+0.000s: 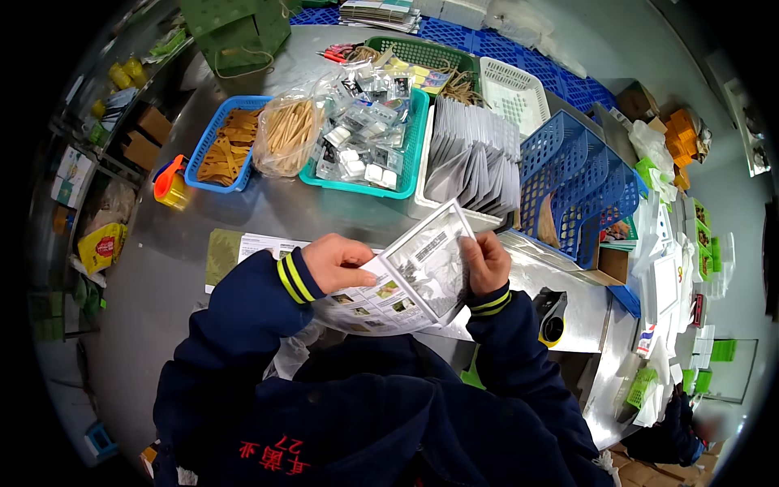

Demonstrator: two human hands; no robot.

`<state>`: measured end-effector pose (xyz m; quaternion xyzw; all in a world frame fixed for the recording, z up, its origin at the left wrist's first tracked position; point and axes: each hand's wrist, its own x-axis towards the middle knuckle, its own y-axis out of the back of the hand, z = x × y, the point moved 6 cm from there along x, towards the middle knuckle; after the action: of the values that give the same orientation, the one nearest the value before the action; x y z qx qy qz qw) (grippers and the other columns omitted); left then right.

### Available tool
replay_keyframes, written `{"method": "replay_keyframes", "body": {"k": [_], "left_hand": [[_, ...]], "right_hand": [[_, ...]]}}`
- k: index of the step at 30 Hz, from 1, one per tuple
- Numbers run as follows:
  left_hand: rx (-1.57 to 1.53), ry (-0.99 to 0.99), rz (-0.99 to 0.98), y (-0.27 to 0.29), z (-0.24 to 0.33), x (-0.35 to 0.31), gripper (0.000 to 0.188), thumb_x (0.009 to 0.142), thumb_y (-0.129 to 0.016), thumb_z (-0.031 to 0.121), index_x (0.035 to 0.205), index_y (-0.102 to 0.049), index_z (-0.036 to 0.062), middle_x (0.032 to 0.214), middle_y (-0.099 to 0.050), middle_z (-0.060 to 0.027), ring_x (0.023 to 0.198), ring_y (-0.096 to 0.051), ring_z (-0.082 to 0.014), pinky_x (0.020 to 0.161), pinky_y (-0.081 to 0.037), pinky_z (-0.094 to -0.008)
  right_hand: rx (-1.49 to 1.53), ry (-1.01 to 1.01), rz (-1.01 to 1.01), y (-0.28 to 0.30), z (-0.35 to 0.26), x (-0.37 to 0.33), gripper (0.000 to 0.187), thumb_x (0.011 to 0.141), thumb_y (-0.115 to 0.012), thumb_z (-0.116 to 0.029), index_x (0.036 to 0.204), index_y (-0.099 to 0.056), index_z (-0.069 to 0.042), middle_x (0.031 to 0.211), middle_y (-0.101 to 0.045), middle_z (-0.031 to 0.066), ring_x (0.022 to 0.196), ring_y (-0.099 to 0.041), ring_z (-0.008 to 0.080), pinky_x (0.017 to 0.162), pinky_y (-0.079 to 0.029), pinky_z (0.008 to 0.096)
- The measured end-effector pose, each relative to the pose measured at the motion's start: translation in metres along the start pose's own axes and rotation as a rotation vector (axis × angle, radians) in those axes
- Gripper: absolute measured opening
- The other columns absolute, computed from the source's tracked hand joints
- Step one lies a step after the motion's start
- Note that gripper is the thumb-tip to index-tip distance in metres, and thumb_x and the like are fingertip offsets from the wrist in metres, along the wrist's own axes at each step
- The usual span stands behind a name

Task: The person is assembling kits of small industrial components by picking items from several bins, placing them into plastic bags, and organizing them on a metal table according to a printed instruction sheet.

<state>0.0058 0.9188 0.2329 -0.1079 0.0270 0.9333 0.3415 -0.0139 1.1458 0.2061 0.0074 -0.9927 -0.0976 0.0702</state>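
Note:
In front of my body, my left hand [339,264] is closed on the upper left edge of a printed leaflet [369,311] with small colour pictures. My right hand [487,263] pinches the right edge of a flat, pale-bordered packet [428,261] with a grey printed face. The packet lies tilted against the leaflet, and its lower edge overlaps it. Under my left wrist, more printed sheets [258,246] and a green patterned card [222,258] rest on the metal table. Just beyond both hands, a white bin [420,191] holds a dense row of grey flat packets [471,154].
Beyond my hands stand a teal basket [357,191] of small clear packets, a bag of wooden sticks [288,134] and a blue basket [231,185] of brown pieces. A tape dispenser [170,185] sits left, a black one [552,318] right. Blue divided rack [572,183] stands right.

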Motion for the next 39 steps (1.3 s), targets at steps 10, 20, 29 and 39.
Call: {"method": "replay_keyframes", "body": {"k": [10, 20, 29, 39], "left_hand": [[0.036, -0.22, 0.001, -0.029, 0.022, 0.006, 0.064, 0.069, -0.072, 0.008, 0.121, -0.033, 0.0051, 0.109, -0.052, -0.0116, 0.097, -0.05, -0.0165, 0.083, -0.04, -0.0285], [0.333, -0.057, 0.271, -0.003, 0.008, 0.009, 0.022, 0.068, -0.071, 0.01, 0.084, -0.059, -0.0006, 0.073, -0.063, -0.0082, 0.068, -0.057, -0.0073, 0.06, -0.045, -0.0239], [0.145, 0.092, 0.062, 0.02, -0.055, 0.007, 0.027, 0.087, -0.051, 0.02, 0.098, -0.058, -0.0034, 0.078, -0.061, -0.0037, 0.073, -0.052, -0.0091, 0.068, -0.042, -0.0243], [-0.123, 0.089, 0.225, 0.017, -0.033, 0.003, 0.036, 0.091, -0.043, 0.029, 0.096, -0.058, -0.0034, 0.085, -0.06, -0.0041, 0.076, -0.051, -0.0079, 0.069, -0.041, -0.0241]], "right_hand": [[1.539, -0.762, -0.177, -0.143, 0.031, -0.105, 0.038, 0.09, -0.044, -0.024, 0.121, -0.044, -0.002, 0.111, -0.054, 0.0115, 0.098, -0.054, 0.0188, 0.084, -0.043, 0.0303], [0.407, -0.347, -0.819, -0.08, -0.013, -0.068, 0.035, 0.088, -0.05, -0.012, 0.118, -0.045, 0.003, 0.11, -0.054, 0.0088, 0.096, -0.05, 0.0122, 0.086, -0.039, 0.0266], [-0.368, 0.406, -0.266, -0.031, -0.032, -0.037, 0.045, 0.066, -0.05, 0.012, 0.109, -0.053, 0.002, 0.105, -0.056, 0.0197, 0.096, -0.056, 0.0339, 0.082, -0.045, 0.0342], [-0.567, 0.521, -0.349, -0.095, -0.039, -0.071, 0.047, 0.067, -0.062, -0.007, 0.111, -0.05, 0.003, 0.115, -0.049, 0.0221, 0.11, -0.045, 0.035, 0.09, -0.039, 0.0384]]}}
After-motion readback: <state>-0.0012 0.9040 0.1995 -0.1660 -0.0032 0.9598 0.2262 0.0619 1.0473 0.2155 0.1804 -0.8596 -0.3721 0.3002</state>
